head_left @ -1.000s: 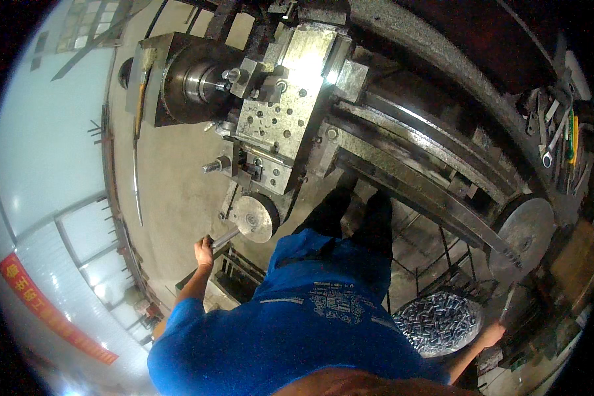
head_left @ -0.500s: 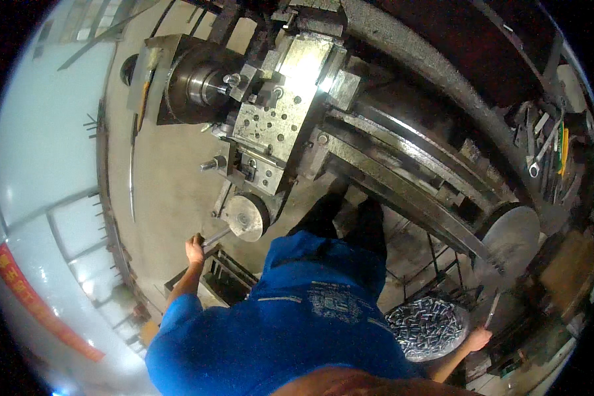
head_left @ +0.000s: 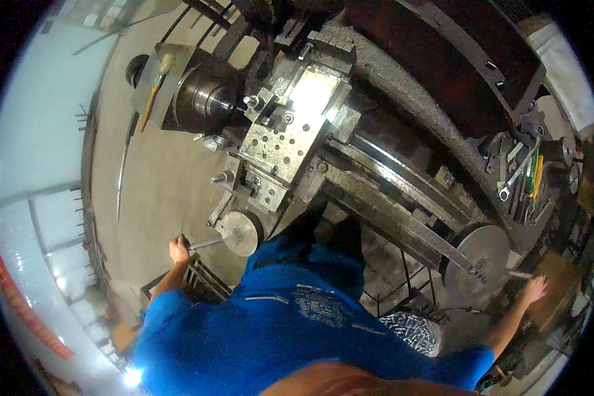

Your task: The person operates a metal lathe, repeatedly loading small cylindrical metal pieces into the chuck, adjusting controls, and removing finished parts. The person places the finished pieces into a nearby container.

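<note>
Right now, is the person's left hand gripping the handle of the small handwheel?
Yes, the left hand is closed around the handle sticking out of the small handwheel on the lathe carriage.

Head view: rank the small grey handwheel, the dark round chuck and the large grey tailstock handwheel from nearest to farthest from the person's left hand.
1. Small grey handwheel, just right of the left hand.
2. Dark round chuck, above, upper left.
3. Large grey tailstock handwheel, far right.

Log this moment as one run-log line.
left hand: grips handwheel crank handle | right hand: at tailstock handwheel handle | lathe chuck: empty
</note>
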The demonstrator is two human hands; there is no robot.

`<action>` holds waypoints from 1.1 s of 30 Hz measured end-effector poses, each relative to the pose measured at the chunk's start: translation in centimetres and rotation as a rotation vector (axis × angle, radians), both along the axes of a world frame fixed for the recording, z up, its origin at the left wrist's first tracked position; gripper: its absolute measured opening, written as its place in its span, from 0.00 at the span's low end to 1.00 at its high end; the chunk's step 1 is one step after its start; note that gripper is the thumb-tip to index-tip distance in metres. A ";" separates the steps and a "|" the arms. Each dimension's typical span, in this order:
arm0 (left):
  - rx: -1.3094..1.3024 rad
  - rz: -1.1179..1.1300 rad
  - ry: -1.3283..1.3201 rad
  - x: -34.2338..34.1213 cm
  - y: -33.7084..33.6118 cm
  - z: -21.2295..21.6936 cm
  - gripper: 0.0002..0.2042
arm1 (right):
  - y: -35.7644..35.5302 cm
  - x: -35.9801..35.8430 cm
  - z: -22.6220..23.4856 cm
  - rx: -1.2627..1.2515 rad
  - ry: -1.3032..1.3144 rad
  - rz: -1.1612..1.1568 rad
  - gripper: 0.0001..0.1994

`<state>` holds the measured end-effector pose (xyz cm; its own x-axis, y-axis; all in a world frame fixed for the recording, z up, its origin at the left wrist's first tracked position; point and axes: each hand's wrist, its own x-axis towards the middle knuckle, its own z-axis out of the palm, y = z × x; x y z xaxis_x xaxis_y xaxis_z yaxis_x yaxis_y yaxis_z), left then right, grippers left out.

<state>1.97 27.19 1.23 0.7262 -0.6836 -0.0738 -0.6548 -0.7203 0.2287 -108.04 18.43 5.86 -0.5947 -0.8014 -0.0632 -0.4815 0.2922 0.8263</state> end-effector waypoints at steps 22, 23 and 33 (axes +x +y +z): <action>-0.383 -0.832 0.104 -0.5 -26.0 5.8 0.12 | 11.1 33.4 3.6 -0.866 -0.628 -0.357 0.28; -0.427 -0.808 0.099 0.0 -26.5 5.7 0.11 | 11.3 34.1 2.9 -0.834 -0.703 -0.309 0.28; -0.106 -0.600 0.121 10.7 -27.2 -6.0 0.23 | 12.1 46.3 2.9 -0.976 -0.955 0.026 0.14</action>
